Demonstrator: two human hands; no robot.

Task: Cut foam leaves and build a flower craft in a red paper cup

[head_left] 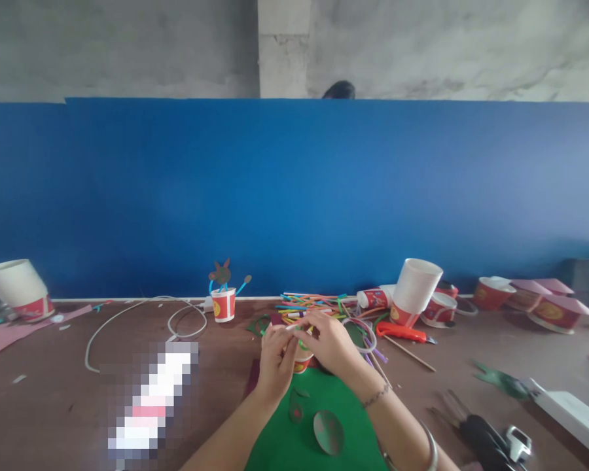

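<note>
Paper cup (302,365), lower centre of frame, looks upright, long axis roughly vertical, directly below the meeting fingertips. Green strip (303,345) at its rim, right under the fingers. Left hand (276,356) on the cup's left, right hand (330,337) above and right; neither clearly nearer. Fingertips bunched together; can't tell if either pinches anything, contact hidden. Green sheet (269,451) below, straw pile (314,302) behind.
</note>
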